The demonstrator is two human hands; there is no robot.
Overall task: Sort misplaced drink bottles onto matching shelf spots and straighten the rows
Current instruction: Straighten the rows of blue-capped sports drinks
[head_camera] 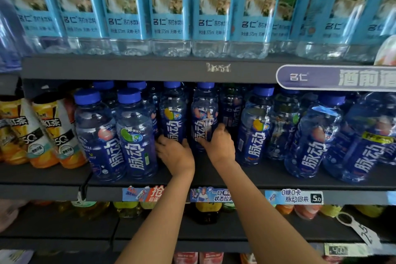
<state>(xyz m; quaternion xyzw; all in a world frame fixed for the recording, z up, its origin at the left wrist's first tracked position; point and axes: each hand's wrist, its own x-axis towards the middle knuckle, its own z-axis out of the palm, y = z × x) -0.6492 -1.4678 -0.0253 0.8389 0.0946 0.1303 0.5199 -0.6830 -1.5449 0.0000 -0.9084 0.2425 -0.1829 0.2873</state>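
Both arms reach into the middle shelf [214,176]. The left hand [174,153] has its fingers curled round the base of a blue-capped bottle [173,111] set back in the row. Just right of it, the right hand [218,143] grips a second blue bottle [204,113]. Light-blue water bottles [169,8] line the shelf above; orange tea bottles [53,130] lean at far left.

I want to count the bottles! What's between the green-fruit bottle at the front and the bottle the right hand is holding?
In the head view, one blue bottle with a yellow fruit label stands between the green-fruit bottle and the right hand's bottle. The left hand grips it.
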